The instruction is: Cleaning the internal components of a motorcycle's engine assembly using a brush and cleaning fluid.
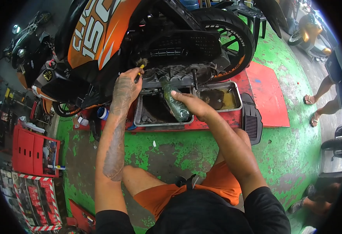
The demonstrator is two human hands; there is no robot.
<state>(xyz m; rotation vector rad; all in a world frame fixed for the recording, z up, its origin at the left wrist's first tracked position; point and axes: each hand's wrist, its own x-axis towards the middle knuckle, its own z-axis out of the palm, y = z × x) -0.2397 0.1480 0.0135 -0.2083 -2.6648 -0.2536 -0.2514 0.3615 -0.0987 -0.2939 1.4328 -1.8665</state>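
Observation:
My left hand grips the yellow handle of a paintbrush, its bristles pointing up beside the front of a scooter's bared metal crankcase. My right hand is wrapped around a green translucent plastic bottle, tilted with its narrow end towards that casing. Beneath the bottle lies a metal drip tray with a dark bottom and small parts in it. Another metal tray, holding brownish liquid, sits to its right. The scooter's orange body panel rises above my left hand.
Both trays rest on a red lift platform. A black plastic cover leans at its edge, right of the trays. On the left are a blue-and-white tub and a red tool cabinet. A person's sandalled feet stand at right.

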